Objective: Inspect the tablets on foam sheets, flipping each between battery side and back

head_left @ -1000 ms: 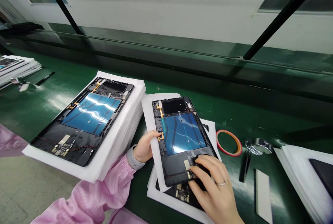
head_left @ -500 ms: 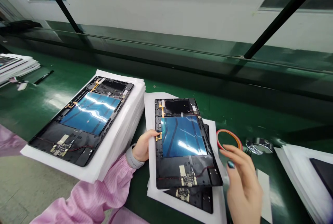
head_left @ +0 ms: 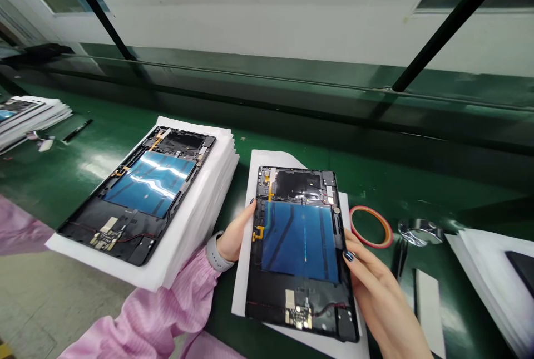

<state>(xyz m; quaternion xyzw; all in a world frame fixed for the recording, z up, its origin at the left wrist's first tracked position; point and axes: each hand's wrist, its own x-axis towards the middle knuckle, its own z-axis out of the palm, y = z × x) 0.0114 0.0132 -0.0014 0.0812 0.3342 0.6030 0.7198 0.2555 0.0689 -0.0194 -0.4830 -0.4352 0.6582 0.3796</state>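
An opened tablet [head_left: 302, 242], its blue battery, orange flex cables and small circuit board showing, is held between my two hands. My left hand [head_left: 236, 236] grips its left edge, thumb on the frame and fingers hidden beneath. Around the right edge my right hand [head_left: 375, 286] is closed, thumb on top near the battery. White foam sheets [head_left: 242, 286] lie under the tablet. To the left, a second opened tablet [head_left: 152, 175] rests on a tall stack of white sheets [head_left: 208, 203].
Right of my right hand lie a red tape roll [head_left: 390, 234], a shiny silver tape roll [head_left: 420, 232], tweezers [head_left: 399, 259] and a pale block [head_left: 429, 309]. Another white stack [head_left: 479, 275] stands far right. A pen [head_left: 78, 131] and more stacked sheets [head_left: 37, 119] are far left.
My right hand has moved left and taken hold of the tablet's right edge. The tablet has shifted slightly right and tilted, now covering the tablet seen beneath it before.
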